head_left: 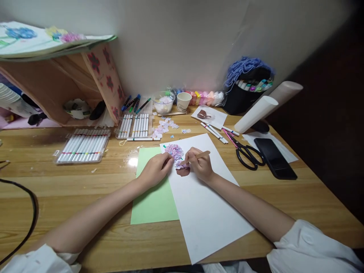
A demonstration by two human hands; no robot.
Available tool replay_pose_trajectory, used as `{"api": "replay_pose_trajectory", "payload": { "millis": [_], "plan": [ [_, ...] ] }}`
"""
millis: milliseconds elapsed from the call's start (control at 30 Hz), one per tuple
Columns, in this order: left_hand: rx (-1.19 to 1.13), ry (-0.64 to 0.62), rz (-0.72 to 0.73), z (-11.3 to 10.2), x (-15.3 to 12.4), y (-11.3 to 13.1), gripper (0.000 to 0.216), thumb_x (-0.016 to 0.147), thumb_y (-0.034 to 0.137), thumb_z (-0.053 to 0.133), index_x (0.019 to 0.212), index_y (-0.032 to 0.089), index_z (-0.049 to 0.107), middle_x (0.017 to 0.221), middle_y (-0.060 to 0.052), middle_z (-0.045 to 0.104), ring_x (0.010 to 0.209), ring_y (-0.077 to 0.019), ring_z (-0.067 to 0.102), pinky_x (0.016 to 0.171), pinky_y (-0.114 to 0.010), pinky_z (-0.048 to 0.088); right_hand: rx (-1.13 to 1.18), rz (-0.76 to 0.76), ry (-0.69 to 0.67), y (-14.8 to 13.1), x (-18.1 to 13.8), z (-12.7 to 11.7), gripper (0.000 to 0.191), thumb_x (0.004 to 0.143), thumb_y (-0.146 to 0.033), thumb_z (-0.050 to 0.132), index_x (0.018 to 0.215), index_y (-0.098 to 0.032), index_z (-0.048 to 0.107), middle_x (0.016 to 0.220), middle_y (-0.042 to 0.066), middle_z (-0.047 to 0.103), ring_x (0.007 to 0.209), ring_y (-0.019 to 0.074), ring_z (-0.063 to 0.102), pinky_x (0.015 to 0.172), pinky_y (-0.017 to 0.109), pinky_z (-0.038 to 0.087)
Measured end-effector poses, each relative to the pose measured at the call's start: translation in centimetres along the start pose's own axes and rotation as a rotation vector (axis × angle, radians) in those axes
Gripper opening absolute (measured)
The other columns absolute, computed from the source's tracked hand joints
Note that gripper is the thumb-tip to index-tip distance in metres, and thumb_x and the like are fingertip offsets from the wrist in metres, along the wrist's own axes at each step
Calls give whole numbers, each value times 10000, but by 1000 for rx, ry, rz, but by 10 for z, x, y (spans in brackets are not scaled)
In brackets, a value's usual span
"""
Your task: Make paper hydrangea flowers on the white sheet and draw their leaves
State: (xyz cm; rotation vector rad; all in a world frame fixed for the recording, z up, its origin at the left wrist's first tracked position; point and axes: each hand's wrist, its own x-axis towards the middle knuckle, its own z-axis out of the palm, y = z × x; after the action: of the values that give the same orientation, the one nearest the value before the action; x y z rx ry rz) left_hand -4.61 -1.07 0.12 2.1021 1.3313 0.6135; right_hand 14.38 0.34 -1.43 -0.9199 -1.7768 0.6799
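The right hand point(201, 167) has its fingers bent and closed in a pen grip around one tan, flat wooden stick point(202, 154). The stick slants down to the left, its working end at a pink-and-lilac flower cluster point(174, 151). The left hand point(155, 168) rests to the left of the cluster, fingers bent and close together; whether anything is held between them cannot be told.

The cluster is rounded, rough and built up of many small pieces, with small green bits at its margin. One smooth brown patch point(183, 172) adjoins it on the near side. Both are at the far left part of one white rectangular paper sheet point(210, 212), which overlaps one pale green paper sheet point(155, 206) on its left.

Beyond the sheets, the wooden table point(71, 182) carries the following:
- Far left: two clear plastic cases of white markers, one at left point(82, 146) and one farther back point(133, 126).
- Far centre: one clear bowl point(163, 103), one white paper cup point(184, 101) and a scatter of pale paper scraps point(166, 125).
- Right: one pair of black-handled scissors point(248, 155), one black phone point(275, 158) and two white cylinders, one in front point(253, 115) and one behind point(287, 91).
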Motion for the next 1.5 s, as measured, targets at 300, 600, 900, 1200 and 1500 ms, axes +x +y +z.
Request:
{"api": "replay_pose_trajectory", "payload": {
  "millis": [300, 600, 900, 1200, 1500],
  "plan": [
    [125, -32, 140, -2, -6, 5, 294, 832, 411, 556, 1003, 172, 547, 723, 13, 553, 663, -143, 496, 618, -260, 370, 414, 415, 376, 15, 16, -5, 485, 867, -590, 450, 591, -197, 516, 521, -26, 504, 449, 93, 480, 481, 233, 374],
    [343, -97, 395, -5, -8, 12, 445, 921, 400, 434, 1352, 298, 477, 1386, -94, 461, 1229, -270, 432, 1023, -424, 328, 630, 565, 413, 30, 24, -6, 514, 793, -643, 514, 560, -185, 529, 411, -27, 493, 373, 71, 405, 377, 202, 275],
    [366, -134, 406, -4, -8, 11, 463, 942, 392, 395, 1396, 310, 421, 1406, -10, 497, 1350, -254, 346, 1146, -465, 159, 700, 570, 401, 29, 24, -8, 490, 750, -640, 564, 574, -186, 511, 482, -37, 500, 398, 65, 451, 370, 198, 281],
    [402, -55, 310, 0, -8, 4, 437, 983, 341, 290, 1392, 289, 433, 1477, 6, 394, 1399, -241, 263, 1156, -483, 95, 788, 631, 212, 32, 28, -24, 468, 684, -622, 662, 615, -175, 538, 509, -45, 506, 409, 55, 446, 367, 180, 262],
    [341, -150, 426, -4, -8, 8, 433, 978, 344, 302, 1391, 314, 429, 1397, -8, 503, 1374, -221, 338, 1168, -474, 101, 861, 628, 212, 36, 28, -26, 452, 694, -598, 673, 633, -177, 520, 556, -58, 497, 423, 40, 434, 365, 171, 246]
  ]
}}
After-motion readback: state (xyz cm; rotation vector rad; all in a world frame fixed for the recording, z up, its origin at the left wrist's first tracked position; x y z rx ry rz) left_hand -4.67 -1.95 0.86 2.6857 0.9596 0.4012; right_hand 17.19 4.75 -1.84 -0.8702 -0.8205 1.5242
